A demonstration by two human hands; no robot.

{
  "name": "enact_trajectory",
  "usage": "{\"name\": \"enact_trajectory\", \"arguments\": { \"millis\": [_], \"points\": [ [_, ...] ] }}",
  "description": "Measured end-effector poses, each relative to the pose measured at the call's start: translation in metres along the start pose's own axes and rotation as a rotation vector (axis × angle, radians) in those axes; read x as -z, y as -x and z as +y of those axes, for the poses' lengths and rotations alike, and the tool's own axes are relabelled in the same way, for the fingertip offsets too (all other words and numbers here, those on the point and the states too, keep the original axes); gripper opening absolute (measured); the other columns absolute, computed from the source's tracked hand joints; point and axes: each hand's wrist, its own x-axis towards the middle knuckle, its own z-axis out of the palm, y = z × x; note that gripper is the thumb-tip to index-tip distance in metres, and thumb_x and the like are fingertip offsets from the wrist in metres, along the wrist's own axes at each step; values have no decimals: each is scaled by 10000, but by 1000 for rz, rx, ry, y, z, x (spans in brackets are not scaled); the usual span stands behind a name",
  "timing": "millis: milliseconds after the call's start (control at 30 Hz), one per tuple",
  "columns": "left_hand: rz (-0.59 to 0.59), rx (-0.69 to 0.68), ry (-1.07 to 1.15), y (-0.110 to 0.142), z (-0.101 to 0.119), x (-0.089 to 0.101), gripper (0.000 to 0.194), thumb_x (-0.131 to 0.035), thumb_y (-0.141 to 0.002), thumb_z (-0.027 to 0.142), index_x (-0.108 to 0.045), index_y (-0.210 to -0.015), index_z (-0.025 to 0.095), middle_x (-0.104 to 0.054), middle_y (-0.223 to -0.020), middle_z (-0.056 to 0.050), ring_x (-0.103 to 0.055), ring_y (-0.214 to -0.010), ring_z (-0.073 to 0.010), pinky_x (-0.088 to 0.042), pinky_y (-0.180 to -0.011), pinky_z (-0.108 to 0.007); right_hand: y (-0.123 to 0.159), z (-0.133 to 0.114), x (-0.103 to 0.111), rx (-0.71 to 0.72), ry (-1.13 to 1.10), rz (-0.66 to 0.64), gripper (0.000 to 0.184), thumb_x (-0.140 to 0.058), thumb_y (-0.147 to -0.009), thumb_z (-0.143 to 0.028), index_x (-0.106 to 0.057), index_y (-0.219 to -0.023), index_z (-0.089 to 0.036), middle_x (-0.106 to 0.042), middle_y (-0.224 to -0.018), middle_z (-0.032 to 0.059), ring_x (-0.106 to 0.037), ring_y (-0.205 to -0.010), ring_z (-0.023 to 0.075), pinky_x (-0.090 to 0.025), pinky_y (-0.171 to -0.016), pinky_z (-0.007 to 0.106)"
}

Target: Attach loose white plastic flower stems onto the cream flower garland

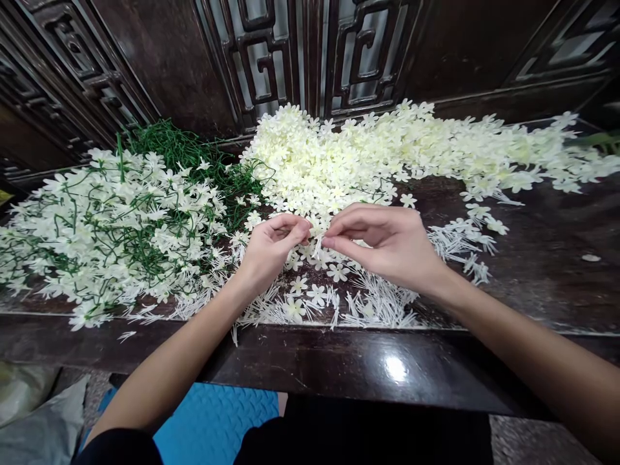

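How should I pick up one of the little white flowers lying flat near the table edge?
Pinch a loose flower from above by its petal edges, thumb and fingertip on opposite sides. It lies flat and thin on the dark table, so sliding a finger under one petal first probably helps.

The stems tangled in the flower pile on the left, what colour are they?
The stems are dark green, seen best in the head view.
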Motion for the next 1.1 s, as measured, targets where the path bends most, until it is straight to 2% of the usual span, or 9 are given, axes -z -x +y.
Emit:
{"name": "enact_trajectory", "arguments": {
  "millis": [167, 333, 533, 767, 967, 1100],
  "points": [
    [0, -7, -73, 1, 0, 0, 121, -683, -825, 293, -695, -860, 178, -675, -799, -30, -613, -720, -116, -527, -739, -275, -1, 7, 1, -27, -27, 11, 67, -695, -767, -196, -721, -809, -241, -699, -842, 24, -665, -792, 189, -596, -768, 395],
    [-42, -20, -131, 2, 2, 0, 172, -752, -763, 299, -716, -893, 192, -701, -877, -40, -636, -769, -127, -543, -738, -278, -2, 8, 2, -28, -2, 18, 19, -703, -781, -252, -720, -788, -246, -702, -815, 22, -664, -780, 188, -592, -757, 385],
    [-66, 27, -98, 4, 7, -3, 253, -781, -720, 230, -691, -952, 184, -694, -796, -32, -653, -742, -140, -554, -768, -313, -2, 6, 3, -72, 55, 68, 60, -736, -757, -287, -700, -738, -245, -711, -786, 17, -664, -743, 191, -579, -733, 379],
    [-82, 6, -218, 3, 11, 0, 165, -716, -784, 248, -721, -938, 187, -675, -830, -43, -611, -740, -134, -529, -703, -281, -6, 6, 14, -105, 67, 83, 78, -729, -742, -232, -696, -813, -228, -694, -818, 21, -660, -768, 190, -578, -757, 400],
    [-74, -31, -277, 1, 9, 1, 145, -726, -762, 230, -703, -894, 173, -686, -868, -54, -627, -773, -148, -535, -724, -297, -8, 7, 16, -163, 115, -56, 63, -690, -768, -258, -709, -818, -226, -712, -840, 29, -667, -778, 200, -569, -782, 440],
    [-103, -89, -424, 1, 5, 1, 110, -693, -784, 208, -701, -887, 171, -708, -913, -67, -653, -837, -171, -543, -797, -335, -7, 10, 15, -152, 96, 18, 90, -714, -754, -281, -711, -805, -208, -711, -814, 37, -668, -745, 201, -583, -732, 420]
  ]
}}
